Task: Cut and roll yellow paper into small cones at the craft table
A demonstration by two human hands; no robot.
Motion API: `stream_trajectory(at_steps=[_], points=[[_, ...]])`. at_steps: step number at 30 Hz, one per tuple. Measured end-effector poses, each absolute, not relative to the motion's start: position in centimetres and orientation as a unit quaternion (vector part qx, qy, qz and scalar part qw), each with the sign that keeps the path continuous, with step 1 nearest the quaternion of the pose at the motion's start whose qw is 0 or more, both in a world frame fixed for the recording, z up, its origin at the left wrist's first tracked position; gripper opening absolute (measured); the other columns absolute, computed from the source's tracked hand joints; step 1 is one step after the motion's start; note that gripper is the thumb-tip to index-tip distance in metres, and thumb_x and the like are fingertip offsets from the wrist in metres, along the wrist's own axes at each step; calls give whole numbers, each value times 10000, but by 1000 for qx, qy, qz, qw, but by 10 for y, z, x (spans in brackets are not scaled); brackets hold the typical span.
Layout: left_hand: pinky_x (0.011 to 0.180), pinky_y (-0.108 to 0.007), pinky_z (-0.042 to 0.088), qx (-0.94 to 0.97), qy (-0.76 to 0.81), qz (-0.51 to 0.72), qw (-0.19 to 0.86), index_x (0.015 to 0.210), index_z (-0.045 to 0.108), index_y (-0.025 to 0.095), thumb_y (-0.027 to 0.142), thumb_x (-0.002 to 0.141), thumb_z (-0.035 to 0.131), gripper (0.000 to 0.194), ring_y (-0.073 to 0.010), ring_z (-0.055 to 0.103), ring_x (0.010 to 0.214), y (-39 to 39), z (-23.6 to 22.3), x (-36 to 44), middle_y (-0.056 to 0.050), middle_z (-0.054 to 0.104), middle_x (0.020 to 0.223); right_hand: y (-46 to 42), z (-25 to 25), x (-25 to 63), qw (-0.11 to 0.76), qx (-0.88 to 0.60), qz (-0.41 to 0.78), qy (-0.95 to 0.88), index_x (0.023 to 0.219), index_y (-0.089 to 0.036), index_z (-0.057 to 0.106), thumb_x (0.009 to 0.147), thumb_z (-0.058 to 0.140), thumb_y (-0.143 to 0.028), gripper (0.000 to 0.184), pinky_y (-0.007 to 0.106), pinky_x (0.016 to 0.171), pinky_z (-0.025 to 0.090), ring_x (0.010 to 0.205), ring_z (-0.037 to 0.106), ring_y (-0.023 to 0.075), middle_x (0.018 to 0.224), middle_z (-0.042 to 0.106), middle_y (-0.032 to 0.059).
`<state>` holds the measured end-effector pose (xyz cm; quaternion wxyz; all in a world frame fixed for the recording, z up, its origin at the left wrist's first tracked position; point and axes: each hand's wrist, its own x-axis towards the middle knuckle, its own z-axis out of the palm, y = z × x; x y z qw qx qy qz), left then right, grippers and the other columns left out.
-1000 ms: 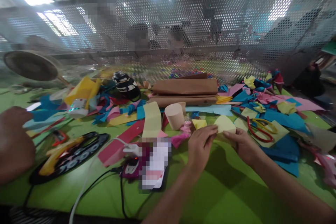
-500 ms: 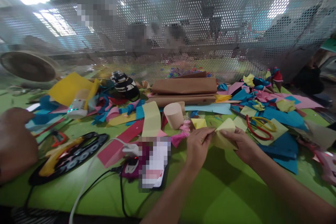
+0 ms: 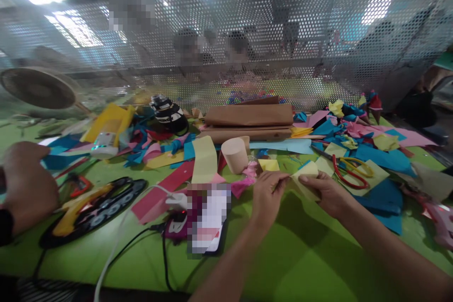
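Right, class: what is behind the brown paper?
Behind the brown paper stands a perforated screen, with small coloured dots showing low down there. The lowest strip of screen and the table directly behind the paper are covered, so anything lying there cannot be seen.

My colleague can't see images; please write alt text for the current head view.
A person's left hand and right hand pinch pale yellow paper above a green table. Red- and yellow-handled scissors lie to the right, with coloured paper scraps and folded brown paper beyond; another person's arm is at far left.
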<state>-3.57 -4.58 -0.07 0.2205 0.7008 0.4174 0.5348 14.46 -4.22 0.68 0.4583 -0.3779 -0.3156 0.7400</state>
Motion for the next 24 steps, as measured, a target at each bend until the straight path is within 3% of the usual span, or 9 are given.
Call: stream_trajectory(at_steps=[8,18,24], points=[[780,-290,481,690,416,537,250,945,758,207,182,901,657,113,-184,647,854,-43,-1,-37,-36,746,884,-41,5,145,449,-353,757,-319,857,-169,786,725,855,-271,180,214,664,574,709,738,159,803,791,43],[780,-295,473,700,417,533,228,920,735,199,190,912,644,92,-185,639,851,-46,2,-36,-34,736,868,-41,-1,145,466,-350,754,-301,844,-206,776,728,841,-250,140,277,720,587,699,738,181,806,792,34],[787,-302,479,704,414,535,218,925,732,199,171,908,644,94,-186,646,857,-44,2,-38,-35,744,882,-42,5,142,467,-377,742,-299,801,-179,769,679,864,-257,173,261,727,582,707,733,177,786,785,44]])
